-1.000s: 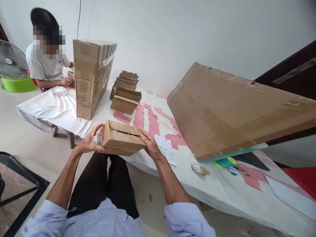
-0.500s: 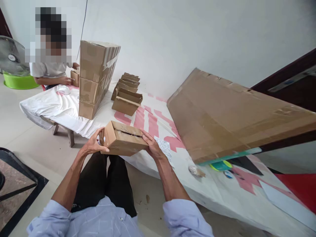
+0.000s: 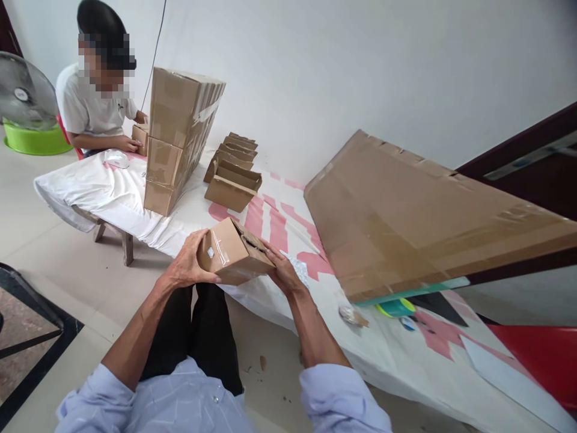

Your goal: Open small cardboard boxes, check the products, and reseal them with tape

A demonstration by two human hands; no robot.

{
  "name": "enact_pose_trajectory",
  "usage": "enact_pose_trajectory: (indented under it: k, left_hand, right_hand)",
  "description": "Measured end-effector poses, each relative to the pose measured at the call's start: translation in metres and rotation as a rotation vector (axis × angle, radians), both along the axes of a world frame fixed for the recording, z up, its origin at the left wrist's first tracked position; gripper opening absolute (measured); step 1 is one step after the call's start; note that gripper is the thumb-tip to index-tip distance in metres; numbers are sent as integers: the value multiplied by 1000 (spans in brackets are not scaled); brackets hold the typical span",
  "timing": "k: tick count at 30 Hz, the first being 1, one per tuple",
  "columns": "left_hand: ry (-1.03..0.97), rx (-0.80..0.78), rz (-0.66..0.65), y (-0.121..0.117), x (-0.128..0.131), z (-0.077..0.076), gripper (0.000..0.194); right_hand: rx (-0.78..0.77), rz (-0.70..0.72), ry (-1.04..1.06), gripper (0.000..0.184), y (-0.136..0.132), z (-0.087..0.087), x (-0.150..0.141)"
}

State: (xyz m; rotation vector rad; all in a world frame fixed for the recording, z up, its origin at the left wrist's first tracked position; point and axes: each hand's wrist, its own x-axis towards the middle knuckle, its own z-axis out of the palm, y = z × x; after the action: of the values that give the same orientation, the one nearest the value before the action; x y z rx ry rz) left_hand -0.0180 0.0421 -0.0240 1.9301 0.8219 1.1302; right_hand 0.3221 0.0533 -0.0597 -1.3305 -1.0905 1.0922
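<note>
Between my two hands, a small brown cardboard box point(image 3: 232, 258) is held tilted above the near edge of the cloth-covered table point(image 3: 279, 300). My left hand point(image 3: 189, 261) grips its left end, thumb below and fingers on top. On the right end my right hand point(image 3: 283, 267) is closed, fingers over the upper edge. A gap runs along the seam between the box's top flaps, and clear tape and a small pale sticker show on its end. Behind it stand several open cardboard boxes point(image 3: 232, 186) in a row.
Stacked taped cartons point(image 3: 169, 141) rise at the left of the table. A large cardboard sheet point(image 3: 419, 222) leans at the right. Near it lie a tape roll point(image 3: 396, 308) and a crumpled clear-wrapped item point(image 3: 353, 316). A co-worker point(image 3: 97, 108) sits at the far left, hands on a box.
The box has turned in my hands, so its taped left end now faces me more. My left hand has shifted right with it. The co-worker's head has moved a little.
</note>
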Motion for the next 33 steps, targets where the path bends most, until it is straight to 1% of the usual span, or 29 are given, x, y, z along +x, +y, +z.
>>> enact_pose_trajectory:
  k: [2,3,5,7,8,10,12,13,15,17,19,23,28,33]
  left_hand:
    - [4,5,20,-2,2,2,125]
    - [7,9,30,-3,4,4,125]
    - [18,22,51,-6,7,11,123]
    - [33,32,65,-9,12,19,118]
    - [43,35,71,-11,14,24,115]
    - [64,39,85,-14,20,32,109]
    - [78,46,104,-17,26,39,107]
    - [81,52,113,-18,28,41,107]
    - [86,62,127,-21,32,44,103]
    - [94,65,136,-22,34,43,97]
    - [98,66,146,-23,36,40,95]
    - [83,85,171,-22,40,33,103]
    - [72,112,188,-23,45,30,104]
    - [67,112,194,-24,45,31,102]
  right_hand:
    - [21,-62,-144,67,1,11,3]
    - [49,-113,-225,63,0,20,3]
    - [171,-247,-388,56,-4,46,-2]
    - [384,-356,-550,47,-14,81,-17]
    - [508,-350,-640,41,-21,100,-28]
    - [728,-257,-814,27,-36,134,-56]
    - [878,-96,-976,17,-50,159,-85]
    - [919,-9,-1051,17,-56,166,-97]
    - [946,136,-1207,20,-63,173,-116]
    - [929,227,-1364,23,-64,172,-127]
    - [902,283,-1506,23,-62,168,-130]
    - [817,338,-1699,17,-56,162,-132]
    - [720,353,-1771,16,-56,158,-132]
    - [712,339,-1756,17,-57,153,-133]
